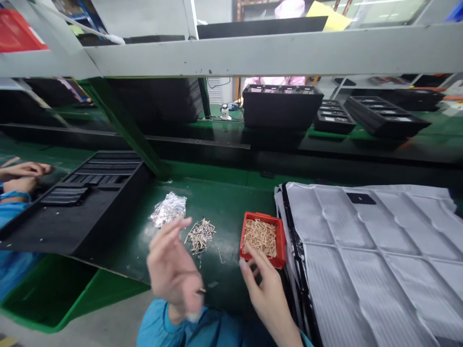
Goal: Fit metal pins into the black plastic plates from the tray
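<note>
My left hand (175, 270) is raised over the front edge of the green table (224, 193), palm turned up and fingers apart, blurred by motion. A tiny dark and tan piece shows by its thumb; whether it is gripped is unclear. My right hand (265, 289) is at the near side of a red box (280, 241) filled with small tan pieces (261, 235), its fingers curved and spread around a gap. Beyond my left hand lie a loose pile of small metallic pieces (201, 235) and a clear plastic bag (170, 208) with small parts.
Stacked grey padded sheets (361, 241) cover the right side. A large black tray (83, 207) and a green bin (54, 294) are at the left, near another person's hands (25, 176). A metal beam (253, 58) crosses above; black boxes (282, 108) stand beyond.
</note>
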Tool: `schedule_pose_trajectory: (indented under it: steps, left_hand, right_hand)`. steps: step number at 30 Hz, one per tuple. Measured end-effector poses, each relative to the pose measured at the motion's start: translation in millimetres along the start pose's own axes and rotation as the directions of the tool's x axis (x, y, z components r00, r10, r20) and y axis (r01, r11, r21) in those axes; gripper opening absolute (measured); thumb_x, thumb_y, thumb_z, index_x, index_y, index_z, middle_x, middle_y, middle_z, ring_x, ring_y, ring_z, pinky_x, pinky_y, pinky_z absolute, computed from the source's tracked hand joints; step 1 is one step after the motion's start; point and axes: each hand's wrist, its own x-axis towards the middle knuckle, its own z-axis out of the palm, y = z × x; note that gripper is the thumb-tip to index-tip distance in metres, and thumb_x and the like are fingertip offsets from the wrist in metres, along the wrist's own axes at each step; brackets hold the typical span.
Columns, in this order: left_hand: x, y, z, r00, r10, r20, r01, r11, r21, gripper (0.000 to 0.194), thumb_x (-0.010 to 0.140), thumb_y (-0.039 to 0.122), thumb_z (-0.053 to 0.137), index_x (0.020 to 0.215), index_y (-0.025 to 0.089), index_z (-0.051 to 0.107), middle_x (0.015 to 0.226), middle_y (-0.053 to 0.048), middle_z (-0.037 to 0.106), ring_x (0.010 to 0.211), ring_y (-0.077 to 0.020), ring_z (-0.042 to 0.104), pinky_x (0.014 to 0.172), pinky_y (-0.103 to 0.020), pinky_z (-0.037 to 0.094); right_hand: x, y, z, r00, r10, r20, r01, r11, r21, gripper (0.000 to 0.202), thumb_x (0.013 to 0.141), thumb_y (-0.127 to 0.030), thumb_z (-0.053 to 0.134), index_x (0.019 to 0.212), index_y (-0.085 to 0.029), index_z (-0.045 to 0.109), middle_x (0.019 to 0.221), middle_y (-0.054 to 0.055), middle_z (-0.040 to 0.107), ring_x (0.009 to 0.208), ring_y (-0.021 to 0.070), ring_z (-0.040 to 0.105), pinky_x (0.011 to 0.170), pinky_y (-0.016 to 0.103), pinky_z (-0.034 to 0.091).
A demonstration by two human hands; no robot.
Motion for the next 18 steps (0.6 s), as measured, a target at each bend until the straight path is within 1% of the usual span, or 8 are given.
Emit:
schedule_pose_trajectory:
  steps: [2,3,6,10,12,14,16,18]
  left_hand:
    - [-14.6,5.4,7.8,0.977,0.192,0.095,-0.200,0.976,0.086,0.078,0.067,0.093,0.071,0.114,0.031,0.073,0.107,-0.007,0.071,0.092,-0.0325,0.073,0.095,-0.053,0.059]
    - [-22.6,7.6,8.0,0.973,0.191,0.128,-0.206,0.972,0.111,0.078,0.063,0.095,0.071,0.109,0.033,0.072,0.100,-0.005,0.070,0.086,-0.0320,0.074,0.094,-0.055,0.058]
    - [-38.3,11.5,-6.2,0.980,-0.083,0.180,0.053,0.984,0.168,0.065,0.054,0.088,0.083,0.087,0.034,0.069,0.078,-0.002,0.063,0.078,-0.0334,0.071,0.092,-0.057,0.056]
    - [-26.0,16.5,-12.3,0.779,-0.484,0.399,0.476,0.870,0.128,0.048,0.059,0.071,0.093,0.073,0.033,0.069,0.070,-0.005,0.063,0.085,-0.0376,0.070,0.094,-0.056,0.050]
    - [-18.3,22.7,19.5,0.654,-0.407,0.638,0.492,0.869,0.050,0.049,0.064,0.075,0.087,0.076,0.031,0.073,0.079,-0.009,0.070,0.087,-0.0372,0.069,0.096,-0.054,0.047]
    - [-28.5,37.5,76.8,0.479,-0.177,0.860,0.425,0.904,-0.051,0.049,0.082,0.076,0.073,0.087,0.027,0.077,0.094,-0.014,0.075,0.094,-0.0364,0.069,0.099,-0.052,0.045]
    - [-64.0,64.3,144.3,0.301,-0.049,0.952,0.410,0.909,-0.083,0.039,0.096,0.060,0.067,0.092,0.023,0.078,0.107,-0.017,0.075,0.106,-0.0368,0.067,0.102,-0.049,0.043]
    - [-117.3,98.6,203.0,0.124,0.069,0.990,0.408,0.906,-0.114,0.031,0.081,0.049,0.087,0.079,0.021,0.075,0.104,-0.018,0.075,0.109,-0.0390,0.065,0.101,-0.049,0.044]
  right_hand:
    - [-4.7,-11.9,-1.9,0.977,0.079,0.197,-0.134,0.948,0.289,0.046,0.107,-0.053,0.051,0.128,-0.019,0.073,0.095,0.010,0.080,0.067,0.0154,0.073,0.058,0.025,0.060]
    - [-7.1,-19.4,-5.0,0.950,0.101,0.297,-0.230,0.867,0.442,0.054,0.105,-0.062,0.048,0.123,-0.019,0.075,0.088,0.009,0.078,0.063,0.0148,0.070,0.057,0.025,0.059]
    - [-12.5,-39.8,-19.4,0.873,0.144,0.466,-0.450,0.608,0.655,0.053,0.096,-0.071,0.060,0.096,-0.020,0.075,0.075,0.003,0.067,0.059,0.0117,0.059,0.055,0.024,0.052]
    - [-21.3,-51.8,-44.9,0.879,0.247,0.407,-0.474,0.527,0.705,0.046,0.092,-0.064,0.072,0.080,-0.021,0.062,0.067,-0.005,0.054,0.050,0.0062,0.043,0.050,0.021,0.040]
    - [-31.7,-50.2,-61.8,0.952,0.242,0.185,-0.297,0.599,0.743,0.044,0.097,-0.064,0.065,0.080,-0.024,0.060,0.062,-0.005,0.051,0.048,0.0079,0.042,0.047,0.021,0.036]
    - [-48.1,-44.3,-80.9,0.984,0.147,-0.101,-0.051,0.776,0.629,0.040,0.104,-0.060,0.052,0.083,-0.027,0.060,0.057,-0.004,0.051,0.047,0.0121,0.046,0.046,0.024,0.038]
    - [-68.6,-36.1,-99.8,0.963,0.000,-0.268,0.096,0.934,0.343,0.040,0.107,-0.058,0.042,0.084,-0.031,0.060,0.055,-0.001,0.052,0.048,0.0170,0.050,0.047,0.030,0.044]
    - [-89.6,-28.0,-117.0,0.950,-0.106,-0.293,0.139,0.985,0.097,0.038,0.104,-0.061,0.044,0.082,-0.036,0.063,0.056,0.000,0.052,0.049,0.0215,0.053,0.050,0.037,0.048]
